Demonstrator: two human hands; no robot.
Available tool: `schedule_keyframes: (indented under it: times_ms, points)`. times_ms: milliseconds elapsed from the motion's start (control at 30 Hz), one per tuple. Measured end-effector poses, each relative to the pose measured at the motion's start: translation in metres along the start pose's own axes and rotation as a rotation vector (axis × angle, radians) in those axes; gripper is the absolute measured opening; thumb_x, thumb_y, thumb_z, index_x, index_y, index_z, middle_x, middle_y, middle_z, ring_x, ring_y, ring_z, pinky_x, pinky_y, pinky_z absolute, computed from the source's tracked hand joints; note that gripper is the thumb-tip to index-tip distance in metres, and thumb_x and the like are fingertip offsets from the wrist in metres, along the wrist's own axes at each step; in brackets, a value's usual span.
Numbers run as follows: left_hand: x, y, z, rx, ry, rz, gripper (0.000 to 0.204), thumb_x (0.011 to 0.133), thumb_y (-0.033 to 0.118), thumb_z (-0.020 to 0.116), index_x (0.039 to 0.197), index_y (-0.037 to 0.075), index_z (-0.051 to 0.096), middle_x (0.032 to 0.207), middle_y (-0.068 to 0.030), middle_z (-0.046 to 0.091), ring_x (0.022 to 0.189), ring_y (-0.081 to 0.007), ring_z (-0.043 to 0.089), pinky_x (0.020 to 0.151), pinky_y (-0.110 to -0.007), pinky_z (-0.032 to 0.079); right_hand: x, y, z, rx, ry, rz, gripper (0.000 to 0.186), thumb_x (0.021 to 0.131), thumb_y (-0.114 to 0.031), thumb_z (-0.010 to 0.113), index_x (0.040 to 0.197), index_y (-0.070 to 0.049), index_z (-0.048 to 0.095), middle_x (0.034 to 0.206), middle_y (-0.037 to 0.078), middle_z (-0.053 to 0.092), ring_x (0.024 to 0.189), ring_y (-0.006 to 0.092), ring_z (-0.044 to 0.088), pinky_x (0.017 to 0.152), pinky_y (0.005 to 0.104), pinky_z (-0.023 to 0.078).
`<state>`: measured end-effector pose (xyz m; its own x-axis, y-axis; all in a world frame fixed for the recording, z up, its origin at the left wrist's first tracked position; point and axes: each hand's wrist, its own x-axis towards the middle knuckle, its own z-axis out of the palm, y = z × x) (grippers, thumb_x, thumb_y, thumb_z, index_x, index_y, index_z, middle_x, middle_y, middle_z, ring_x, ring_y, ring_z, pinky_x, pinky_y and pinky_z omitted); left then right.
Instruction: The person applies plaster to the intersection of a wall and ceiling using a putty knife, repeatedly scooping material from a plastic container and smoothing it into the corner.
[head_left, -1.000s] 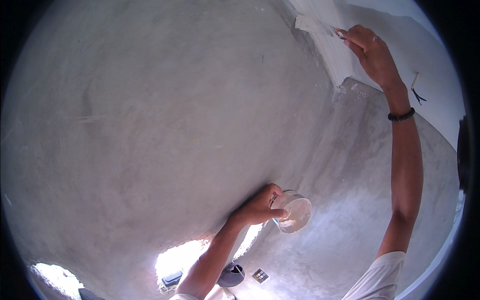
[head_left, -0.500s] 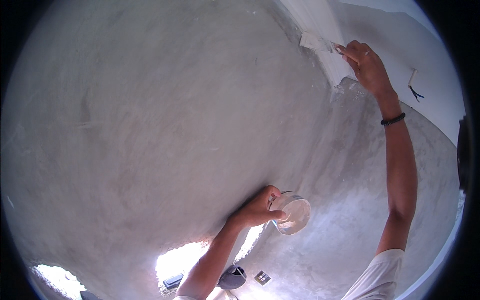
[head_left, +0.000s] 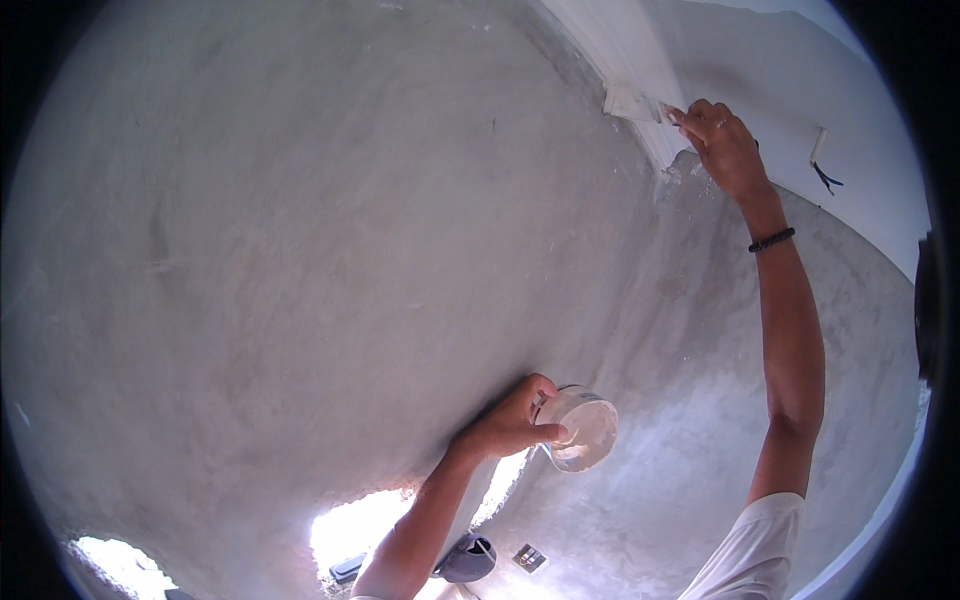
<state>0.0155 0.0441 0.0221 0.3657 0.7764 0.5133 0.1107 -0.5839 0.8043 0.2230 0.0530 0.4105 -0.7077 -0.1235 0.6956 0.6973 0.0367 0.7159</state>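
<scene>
My left hand (head_left: 505, 425) grips a small round tub (head_left: 586, 432) with pale filler smeared inside, held close against the grey plastered wall (head_left: 300, 250). Up at the top right, my right hand (head_left: 728, 150), wearing a dark beaded band at the wrist, is closed on a putty knife (head_left: 630, 106). Its wide blade lies on the white-coated band (head_left: 590, 40) along the junction of the grey wall and white ceiling, just above a rough lower end of that band.
A pipe stub with wires (head_left: 820, 150) protrudes from the white ceiling (head_left: 850, 90). Bright openings (head_left: 355, 520) (head_left: 120, 560) show low in the wall, with a dark rounded object (head_left: 465, 560) and a switch box (head_left: 529, 558) near the bottom.
My right hand and the putty knife have moved downward along the white band and slightly left, toward its lower end. My left hand and tub have barely moved.
</scene>
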Motion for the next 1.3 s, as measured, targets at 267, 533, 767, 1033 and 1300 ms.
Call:
schedule_keyframes:
  times_ms: [267, 533, 767, 1033, 1300]
  points:
    - [0.002, 0.002, 0.003, 0.026, 0.004, 0.027, 0.062, 0.076, 0.026, 0.079, 0.122, 0.004, 0.044, 0.118, -0.0136, 0.053, 0.105, -0.0237, 0.053, 0.093, -0.036, 0.043, -0.053, 0.041, 0.027, 0.235, -0.012, 0.119, 0.022, 0.094, -0.016, 0.057, 0.112, -0.008, 0.067, 0.085, 0.008, 0.065, 0.072, 0.0236, 0.061, 0.068, 0.0344, 0.052]
    - [0.0, -0.005, 0.0, 0.048, 0.012, 0.033, 0.067, 0.074, 0.032, 0.08, 0.124, 0.005, 0.046, 0.117, -0.0107, 0.053, 0.104, -0.0234, 0.051, 0.092, -0.035, 0.043, -0.068, -0.017, -0.014, 1.439, -0.21, 0.776, 0.027, 0.1, -0.025, 0.052, 0.112, -0.001, 0.06, 0.078, 0.005, 0.064, 0.054, 0.0079, 0.055, 0.048, 0.0227, 0.045]
    - [0.0, -0.011, 0.002, 0.136, 0.046, 0.101, 0.06, 0.075, 0.029, 0.079, 0.12, 0.005, 0.049, 0.115, -0.0142, 0.055, 0.105, -0.0257, 0.054, 0.092, -0.035, 0.044, -0.077, -0.04, -0.016, 1.74, -0.199, 0.843, 0.027, 0.099, -0.028, 0.053, 0.112, -0.004, 0.055, 0.083, 0.007, 0.063, 0.059, 0.0107, 0.055, 0.051, 0.0252, 0.047]
    - [-0.004, 0.004, -0.003, 0.236, 0.063, 0.101, 0.055, 0.077, 0.029, 0.077, 0.119, 0.005, 0.049, 0.119, -0.0163, 0.054, 0.111, -0.0289, 0.055, 0.095, -0.038, 0.044, -0.089, -0.046, -0.014, 1.853, -0.283, 0.815, 0.025, 0.098, -0.024, 0.054, 0.115, -0.005, 0.053, 0.091, 0.009, 0.063, 0.067, 0.0124, 0.055, 0.057, 0.0279, 0.048]
    - [0.002, 0.006, 0.001, 0.224, 0.032, 0.079, 0.055, 0.078, 0.027, 0.076, 0.119, 0.004, 0.048, 0.12, -0.0154, 0.053, 0.113, -0.0278, 0.054, 0.097, -0.037, 0.043, -0.093, -0.052, -0.014, 1.901, -0.193, 0.799, 0.028, 0.095, -0.015, 0.057, 0.12, -0.003, 0.055, 0.095, 0.01, 0.064, 0.071, 0.0132, 0.057, 0.061, 0.0289, 0.05]
